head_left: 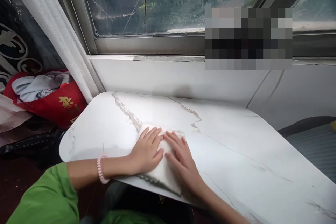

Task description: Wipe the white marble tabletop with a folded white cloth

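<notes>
A folded white cloth (168, 173) with a darker, scalloped edge along its near side lies flat at the front edge of a white marble-patterned table (236, 140). My left hand (148, 148) rests palm down on the cloth's left part, fingers stretched out and pointing away from me. On the cloth's right part lies my right hand (181, 159), also flat, with its fingers extended. The fingertips of the two hands nearly meet near the cloth's far side. A pink coiled band (101, 169) circles my left wrist.
Behind the table stands a white wall (157, 77) below a window (173, 3). A white curtain (49, 17) hangs at the left, beside a red bag (55, 103) stuffed with pale fabric. A grey ribbed surface (312, 143) shows at the right.
</notes>
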The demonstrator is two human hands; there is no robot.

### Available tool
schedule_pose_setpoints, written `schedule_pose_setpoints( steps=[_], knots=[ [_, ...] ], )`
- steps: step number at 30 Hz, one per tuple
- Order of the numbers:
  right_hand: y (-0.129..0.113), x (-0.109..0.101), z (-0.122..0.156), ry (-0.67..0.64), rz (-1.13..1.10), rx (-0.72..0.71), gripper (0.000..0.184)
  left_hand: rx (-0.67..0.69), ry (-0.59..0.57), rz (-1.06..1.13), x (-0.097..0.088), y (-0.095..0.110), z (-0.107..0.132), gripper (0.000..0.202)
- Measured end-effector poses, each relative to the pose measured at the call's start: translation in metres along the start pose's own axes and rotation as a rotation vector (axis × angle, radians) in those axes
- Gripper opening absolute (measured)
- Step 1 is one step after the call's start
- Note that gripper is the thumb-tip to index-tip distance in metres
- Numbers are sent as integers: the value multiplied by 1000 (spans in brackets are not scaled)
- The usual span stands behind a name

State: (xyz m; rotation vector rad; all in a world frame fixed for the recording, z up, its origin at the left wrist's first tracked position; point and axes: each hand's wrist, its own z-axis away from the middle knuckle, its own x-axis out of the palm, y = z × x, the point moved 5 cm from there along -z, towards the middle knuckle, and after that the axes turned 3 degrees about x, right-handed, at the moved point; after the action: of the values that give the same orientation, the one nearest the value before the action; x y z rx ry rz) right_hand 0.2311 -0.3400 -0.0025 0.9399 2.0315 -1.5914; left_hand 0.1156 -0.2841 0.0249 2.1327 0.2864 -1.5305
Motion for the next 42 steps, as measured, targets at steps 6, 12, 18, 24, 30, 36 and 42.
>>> schedule_pose_setpoints(
  steps=[6, 12, 18, 24, 30, 36, 42],
  knots=[
    [-33, 10, 28, -130, -227, 54, 49, 40, -81, 0, -18, 9, 39, 40],
    [-30, 19, 1, -240, -34, -43, 56, 1, -90, -13, -20, -15, 32, 46],
    [-4, 45, -97, -117, 434, -51, 59, -139, -49, -34, -12, -89, -39, 45],
    [24, 53, -204, -5, 541, 4, 58, -64, 117, -72, -17, -161, -125, 33],
    [40, 52, -238, 82, 492, -6, 54, -35, 140, -93, -15, -186, -156, 32],
    [37, 51, -231, 63, 487, -5, 53, -52, 96, -135, -12, -180, -149, 35],
    [19, 53, -198, -35, 512, -27, 56, -116, 62, -201, -13, -158, -111, 39]
  ],
)
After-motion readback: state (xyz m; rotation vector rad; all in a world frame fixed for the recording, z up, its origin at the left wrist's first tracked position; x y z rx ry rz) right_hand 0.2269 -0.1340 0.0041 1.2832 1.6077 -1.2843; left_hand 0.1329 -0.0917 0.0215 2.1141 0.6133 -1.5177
